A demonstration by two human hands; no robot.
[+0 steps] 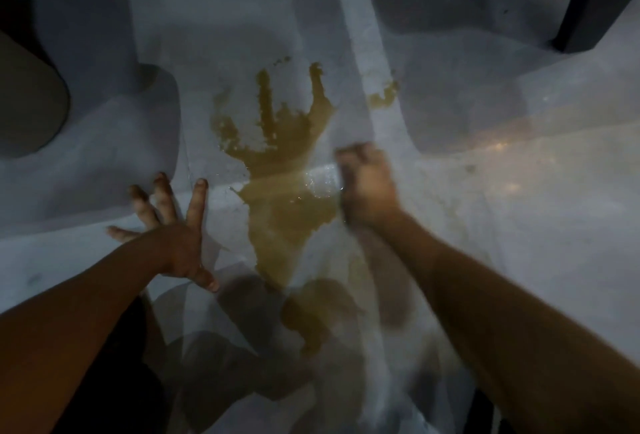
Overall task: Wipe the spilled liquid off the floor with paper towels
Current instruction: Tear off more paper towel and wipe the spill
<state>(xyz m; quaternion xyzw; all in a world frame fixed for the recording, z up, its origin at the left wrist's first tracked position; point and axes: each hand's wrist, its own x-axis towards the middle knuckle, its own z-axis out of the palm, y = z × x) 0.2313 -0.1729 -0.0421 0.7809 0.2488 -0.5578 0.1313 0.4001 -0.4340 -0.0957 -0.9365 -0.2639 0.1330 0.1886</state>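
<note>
My left hand (173,226) presses spread fingers on the paper towel (277,35) left of the brown spill (287,143); right hand (363,184) (blurred) grips the towel beside it.

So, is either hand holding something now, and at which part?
The right hand is curled, motion-blurred, at the edge of the paper towel; the grip seems likely but unsure. The left hand holds nothing, fingers spread flat.

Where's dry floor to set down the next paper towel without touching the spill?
Dry floor lies right of the right hand, toward the lit patch, and left of the left hand. The brown spill fills the strip between both hands, running toward the person. A dark object borders the far right.
</note>
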